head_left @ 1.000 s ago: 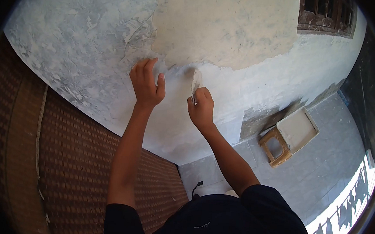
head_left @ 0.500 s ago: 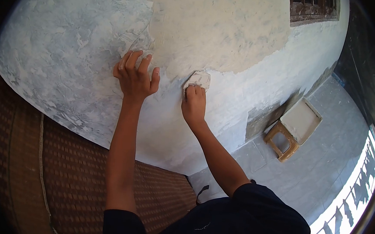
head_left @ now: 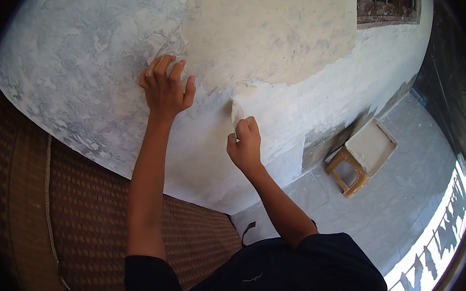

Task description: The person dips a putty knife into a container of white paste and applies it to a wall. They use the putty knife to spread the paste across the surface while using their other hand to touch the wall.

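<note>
My left hand (head_left: pixel 165 88) rests on the wall (head_left: pixel 105 39) with its fingers spread and bent, holding nothing. Pale smears show on its fingertips. To its right and a little lower, my right hand (head_left: pixel 245 145) is closed around a flat putty scraper (head_left: pixel 236 112). The scraper's blade is coated with off-white putty and is seen nearly edge-on, close to the wall; whether it touches cannot be made out. Around both hands the wall carries patchy grey-white putty, with a cream area (head_left: pixel 257 33) above that has a ragged lower edge.
A shallow tray (head_left: pixel 372 147) of pale putty sits on a yellowish plastic stool (head_left: pixel 347 172) on the grey tiled floor (head_left: pixel 397 195). Brown woven matting (head_left: pixel 98 212) lies along the lower left. A wooden window frame (head_left: pixel 387 13) is at the upper right.
My right hand has moved slightly down and to the right, and the scraper has turned from face-on to nearly edge-on. My left hand keeps its place on the wall.
</note>
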`<control>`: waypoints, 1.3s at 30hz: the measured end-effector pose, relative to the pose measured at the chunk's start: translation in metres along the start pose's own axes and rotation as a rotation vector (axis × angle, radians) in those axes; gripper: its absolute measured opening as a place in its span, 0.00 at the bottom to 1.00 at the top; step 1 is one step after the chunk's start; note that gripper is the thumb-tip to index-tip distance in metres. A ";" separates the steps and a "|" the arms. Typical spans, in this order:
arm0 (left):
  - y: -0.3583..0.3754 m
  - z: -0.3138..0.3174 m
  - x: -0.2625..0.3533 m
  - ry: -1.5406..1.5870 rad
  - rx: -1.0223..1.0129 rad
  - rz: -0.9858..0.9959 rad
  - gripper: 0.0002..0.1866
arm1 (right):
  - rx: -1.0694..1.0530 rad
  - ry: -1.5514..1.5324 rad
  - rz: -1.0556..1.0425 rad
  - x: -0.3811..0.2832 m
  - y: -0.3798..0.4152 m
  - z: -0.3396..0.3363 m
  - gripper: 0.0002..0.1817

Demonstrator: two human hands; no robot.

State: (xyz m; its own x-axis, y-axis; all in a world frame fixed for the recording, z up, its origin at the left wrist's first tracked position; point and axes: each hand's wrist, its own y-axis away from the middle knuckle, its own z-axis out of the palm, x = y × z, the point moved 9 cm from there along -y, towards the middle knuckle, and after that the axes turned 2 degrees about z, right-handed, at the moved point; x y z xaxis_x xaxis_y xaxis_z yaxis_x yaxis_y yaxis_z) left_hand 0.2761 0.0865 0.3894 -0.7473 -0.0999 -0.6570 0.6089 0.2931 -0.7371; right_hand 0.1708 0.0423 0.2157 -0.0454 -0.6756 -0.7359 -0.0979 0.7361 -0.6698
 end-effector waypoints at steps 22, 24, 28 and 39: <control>-0.013 0.006 0.002 0.022 -0.008 0.046 0.20 | 0.401 -0.675 0.256 0.100 -0.109 -0.103 0.12; -0.014 0.005 0.003 0.011 0.003 0.038 0.19 | 0.487 -0.773 0.292 0.093 -0.102 -0.115 0.12; -0.016 0.004 0.003 0.014 0.003 0.028 0.18 | 0.078 -0.627 0.204 0.078 -0.110 -0.059 0.14; -0.016 0.005 0.005 0.002 -0.004 0.046 0.18 | 0.130 -0.687 0.315 0.105 -0.107 -0.064 0.15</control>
State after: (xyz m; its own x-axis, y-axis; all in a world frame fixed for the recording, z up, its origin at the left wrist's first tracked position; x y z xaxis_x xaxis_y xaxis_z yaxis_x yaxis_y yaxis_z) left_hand 0.2641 0.0771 0.3969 -0.7188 -0.0841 -0.6901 0.6418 0.3013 -0.7052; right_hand 0.1125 -0.1097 0.2168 0.5802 -0.2870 -0.7622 -0.0630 0.9172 -0.3933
